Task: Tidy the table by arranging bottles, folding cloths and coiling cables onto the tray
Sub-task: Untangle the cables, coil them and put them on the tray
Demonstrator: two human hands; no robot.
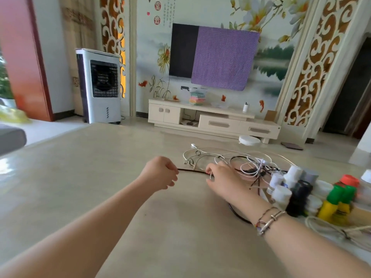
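I hold a dark cable stretched between my two hands over the middle of the table. My left hand has its fingers curled tight, pinching one end; my right hand pinches the cable at its other side, fingers bent down onto it, right at the edge of the tangle of white and black cables that lies toward the table's far right.

The cable seems to run under my right wrist and back around, so I judge that pulling it taut could drag the whole tangle with it, knotting it tighter rather than freeing one strand. The bottles stand packed together just beside my right forearm near the right edge; a snagged loop or a swing of my wrist could topple them like skittles. A white cord lies near the right edge too, and might catch. I cannot make out the tray clearly.
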